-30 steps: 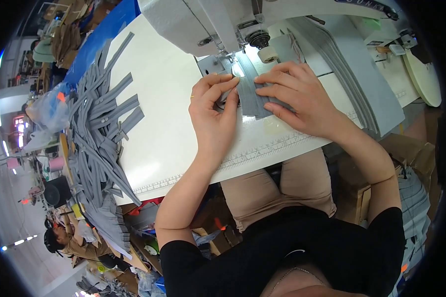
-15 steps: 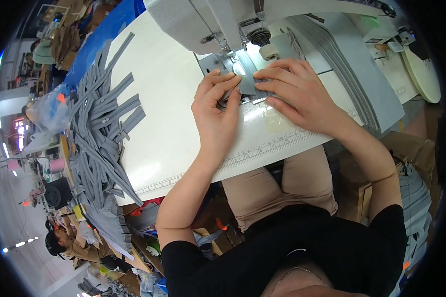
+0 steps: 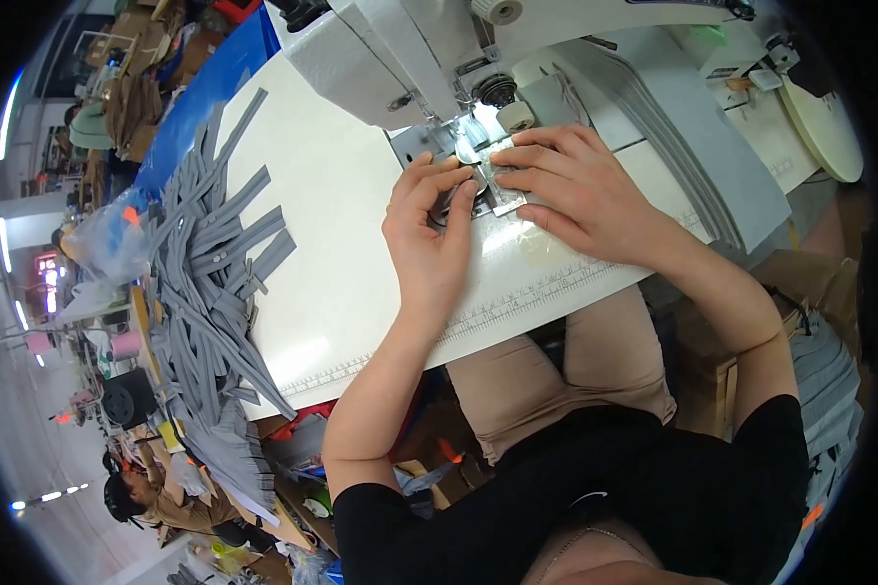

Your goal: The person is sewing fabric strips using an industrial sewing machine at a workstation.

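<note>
In front of the white sewing machine point(image 3: 405, 54), both my hands rest close to the lit needle area. My left hand point(image 3: 427, 219) has its thumb and forefinger pinched together at the left side of the needle plate point(image 3: 505, 202); what lies between them is hidden. My right hand point(image 3: 585, 195) lies with its fingers stretched out, the fingertips on the plate's right side, and it grips nothing. A grey fabric piece point(image 3: 478, 130), partly washed out by the lamp, shows under the presser foot, beyond my fingertips.
A heap of grey zipper strips point(image 3: 200, 283) hangs over the left edge of the white table point(image 3: 322, 263). Long grey strips point(image 3: 668, 136) lie bundled on the right. A ruler scale point(image 3: 517, 297) runs along the front edge. Another person point(image 3: 171, 492) is at lower left.
The grey fabric has moved away from me under the presser foot, uncovering the metal plate between my hands. My hands have shifted only slightly. The whole view has tilted a little.
</note>
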Available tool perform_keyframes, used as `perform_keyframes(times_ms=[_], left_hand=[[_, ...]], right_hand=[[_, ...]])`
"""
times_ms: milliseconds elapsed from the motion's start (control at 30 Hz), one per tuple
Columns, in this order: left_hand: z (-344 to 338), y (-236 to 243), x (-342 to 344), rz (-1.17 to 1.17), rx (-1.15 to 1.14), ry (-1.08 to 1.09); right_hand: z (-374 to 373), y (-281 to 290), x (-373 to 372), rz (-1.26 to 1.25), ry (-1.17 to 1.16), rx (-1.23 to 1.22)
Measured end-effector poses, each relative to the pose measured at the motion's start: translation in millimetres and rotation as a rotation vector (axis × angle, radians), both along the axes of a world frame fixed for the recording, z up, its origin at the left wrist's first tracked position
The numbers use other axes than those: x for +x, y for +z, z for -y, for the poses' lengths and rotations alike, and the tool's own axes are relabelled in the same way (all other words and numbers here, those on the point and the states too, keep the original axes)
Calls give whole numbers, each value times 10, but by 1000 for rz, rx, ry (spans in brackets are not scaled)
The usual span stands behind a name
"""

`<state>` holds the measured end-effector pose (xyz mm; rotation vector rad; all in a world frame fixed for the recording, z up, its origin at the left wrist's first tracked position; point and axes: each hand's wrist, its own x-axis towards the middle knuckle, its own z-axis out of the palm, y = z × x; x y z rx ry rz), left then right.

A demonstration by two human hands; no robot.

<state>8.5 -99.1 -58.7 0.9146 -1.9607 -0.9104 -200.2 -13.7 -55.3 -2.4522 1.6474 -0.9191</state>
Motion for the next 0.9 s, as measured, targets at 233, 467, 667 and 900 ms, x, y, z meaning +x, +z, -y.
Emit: perform_keyframes(times_ms=[233,467,667,900], left_hand=[[-9,-51,-25,-26,11,-7],[-14,30,-15,-21,22,11],[-39,49,-16,-42,72,21],[-204,129,-87,5,-90,157]], right_hand=[[-68,57,-17,-35,-102,-144],[-532,641,-699,-262,-664,-189],[-428,605,-1115,-390,-690,39],[-625,790,-1069,-151,-702,4]])
